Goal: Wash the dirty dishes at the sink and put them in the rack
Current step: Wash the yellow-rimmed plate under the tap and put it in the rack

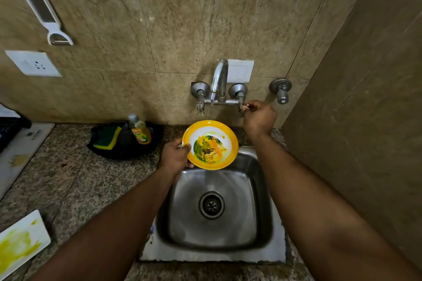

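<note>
My left hand (pixel 175 156) grips the left rim of a yellow-rimmed plate (pixel 211 145) with a cartoon picture and yellow-orange smears. The plate is held tilted above the back edge of the steel sink (pixel 262 189), below the tap spout (pixel 219 80). My right hand (pixel 259 118) is closed on the right tap handle (pixel 241 107) at the wall. No water is seen running. The sink basin holds nothing but its drain (pixel 211 205).
A black tray (pixel 127 146) on the counter holds a green-yellow sponge (pixel 107 138) and a dish soap bottle (pixel 140 131). A white board with yellow stains (pixel 20 242) lies at the lower left. A brown wall (pixel 365 121) stands close on the right. No rack is in view.
</note>
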